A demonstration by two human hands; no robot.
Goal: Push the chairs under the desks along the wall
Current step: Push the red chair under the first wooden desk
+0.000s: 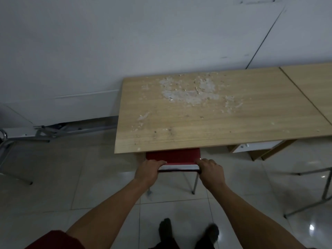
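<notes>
A red chair (175,157) stands in front of me with its seat mostly hidden beneath the front edge of a light wooden desk (224,119). The desk stands against the white wall, and its top is scarred with white scraped patches. My left hand (150,170) is closed over the left end of the chair's backrest. At the backrest's right end, my right hand (210,168) grips in the same way. Two thin metal rear legs of the chair show below my hands.
A second wooden desk (312,81) adjoins on the right. Metal legs (305,205) of other furniture stand at the right, and a metal frame (16,144) at the left. A white drawer unit (251,147) sits under the desk. My feet are on glossy tiles.
</notes>
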